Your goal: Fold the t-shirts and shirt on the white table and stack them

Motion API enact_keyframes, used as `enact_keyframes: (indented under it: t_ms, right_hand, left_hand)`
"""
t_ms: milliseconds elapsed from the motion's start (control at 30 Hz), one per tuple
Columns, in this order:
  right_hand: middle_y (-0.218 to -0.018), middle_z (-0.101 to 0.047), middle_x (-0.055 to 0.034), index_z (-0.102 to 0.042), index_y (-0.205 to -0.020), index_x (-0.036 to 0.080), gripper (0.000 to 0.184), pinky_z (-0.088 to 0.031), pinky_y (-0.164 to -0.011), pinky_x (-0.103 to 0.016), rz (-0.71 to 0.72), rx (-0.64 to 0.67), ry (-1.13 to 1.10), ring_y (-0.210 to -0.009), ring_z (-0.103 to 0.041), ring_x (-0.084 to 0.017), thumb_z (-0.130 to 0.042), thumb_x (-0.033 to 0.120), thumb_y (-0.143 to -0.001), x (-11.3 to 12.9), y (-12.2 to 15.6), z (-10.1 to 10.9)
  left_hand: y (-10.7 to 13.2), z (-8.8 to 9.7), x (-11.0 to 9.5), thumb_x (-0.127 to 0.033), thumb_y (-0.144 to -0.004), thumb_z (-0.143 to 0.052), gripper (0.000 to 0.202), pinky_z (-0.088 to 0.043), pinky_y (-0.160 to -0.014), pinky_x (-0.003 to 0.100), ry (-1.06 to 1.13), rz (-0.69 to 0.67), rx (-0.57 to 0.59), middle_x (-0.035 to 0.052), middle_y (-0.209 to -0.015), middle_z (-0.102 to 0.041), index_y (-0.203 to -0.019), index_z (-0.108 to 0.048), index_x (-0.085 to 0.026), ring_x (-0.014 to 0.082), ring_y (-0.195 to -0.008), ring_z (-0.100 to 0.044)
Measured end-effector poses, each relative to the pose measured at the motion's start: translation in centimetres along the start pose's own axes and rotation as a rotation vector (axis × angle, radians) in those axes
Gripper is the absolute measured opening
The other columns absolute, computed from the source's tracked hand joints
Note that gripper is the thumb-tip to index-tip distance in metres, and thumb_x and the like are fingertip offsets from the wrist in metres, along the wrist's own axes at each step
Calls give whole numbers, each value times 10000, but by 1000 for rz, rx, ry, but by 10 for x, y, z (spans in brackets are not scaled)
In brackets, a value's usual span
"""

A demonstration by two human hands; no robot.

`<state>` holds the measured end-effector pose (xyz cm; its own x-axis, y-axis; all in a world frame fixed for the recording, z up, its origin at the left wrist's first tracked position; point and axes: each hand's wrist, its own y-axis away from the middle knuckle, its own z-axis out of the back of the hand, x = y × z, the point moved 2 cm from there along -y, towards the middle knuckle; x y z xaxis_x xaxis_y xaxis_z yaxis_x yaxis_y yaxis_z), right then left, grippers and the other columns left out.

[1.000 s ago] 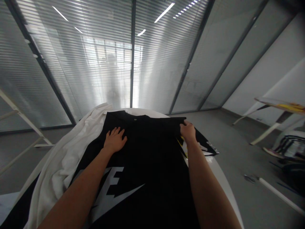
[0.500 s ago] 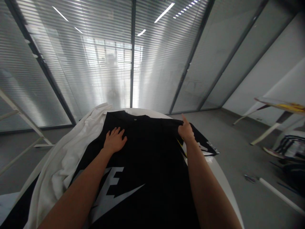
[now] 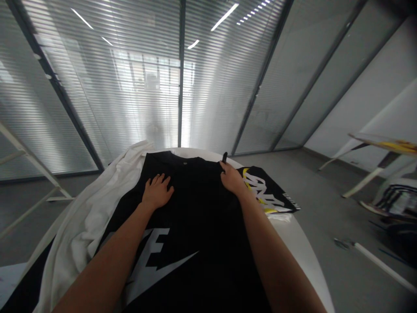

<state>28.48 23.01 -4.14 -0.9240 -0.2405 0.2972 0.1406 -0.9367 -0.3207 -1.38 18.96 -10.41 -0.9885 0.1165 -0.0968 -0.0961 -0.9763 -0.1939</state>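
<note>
Fabric of the black shirt (image 3: 208,226) is pinched in the narrow grip of the right hand (image 3: 231,177), a dark tip poking up above it near the far edge of the table (image 3: 306,250). The left hand (image 3: 158,192) lies palm down on the shirt's chest, fingers spread, holding nothing. The shirt covers the middle of the table, neckline by the far edge, its grey print (image 3: 156,276) toward the near edge. White cloth (image 3: 97,206) lies bunched along the left edge; a black garment (image 3: 262,186) with white and yellow lettering lies at the right edge, partly behind the right forearm (image 3: 276,261). On the floor (image 3: 319,187) beyond, a pale frame (image 3: 39,167) stands at left and a white pole (image 3: 384,266) lies at right
</note>
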Motion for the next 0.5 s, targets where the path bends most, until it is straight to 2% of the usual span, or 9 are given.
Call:
enact_keyframes:
  t_ms: [67, 167, 233, 300, 400, 500]
  right_hand:
    - [-1520, -366, -158, -403, -1458, 85, 598, -314, -1131, -390, 46, 82, 41, -1378, -378, -267, -404, 130, -861, 13, 3, -11]
    - [-1569, -275, -124, -371, -1484, 187, 601, -276, -1123, -530, 60, 229, 67, -1411, -307, -313, -432, 186, -885, 27, 13, -31]
    - [-1574, -269, -106, -351, -1490, 266, 586, -248, -1098, -612, 67, 323, 57, -1419, -281, -336, -438, 237, -912, 33, 19, -43]
    - [-1560, -308, -90, -347, -1487, 304, 558, -231, -1086, -642, 83, 363, 49, -1419, -278, -336, -422, 274, -935, 36, 23, -51]
    - [-1483, -446, -72, -359, -1480, 286, 528, -304, -1087, -551, 122, 298, 18, -1354, -396, -285, -391, 291, -953, 39, 23, -49]
    - [-1403, -536, -70, -391, -1461, 247, 496, -366, -1064, -417, 125, 157, -1, -1274, -484, -234, -356, 311, -970, 38, 18, -43]
  left_hand:
    - [0, 0, 0, -485, -923, -336, 584, -231, -1114, 561, 2, -2, -7, 120, -1516, -394, -1421, -470, -212, 306, -1413, -303]
    - [0, -1, 1, -483, -923, -338, 582, -229, -1115, 557, 6, -4, -9, 119, -1518, -391, -1421, -469, -213, 305, -1416, -298]
    - [0, -1, 0, -483, -923, -340, 583, -226, -1116, 556, 8, -1, -7, 120, -1520, -387, -1424, -466, -213, 305, -1416, -296]
    - [0, 0, 0, -482, -922, -342, 584, -224, -1116, 557, 9, 1, -4, 122, -1521, -386, -1424, -466, -211, 305, -1416, -297]
    - [0, 0, 0, -480, -922, -339, 584, -229, -1112, 561, 9, -2, -9, 123, -1518, -390, -1422, -468, -208, 304, -1413, -302]
    - [1, 1, 0, -480, -920, -336, 586, -232, -1109, 563, 11, -3, -12, 122, -1515, -396, -1421, -470, -206, 305, -1413, -301]
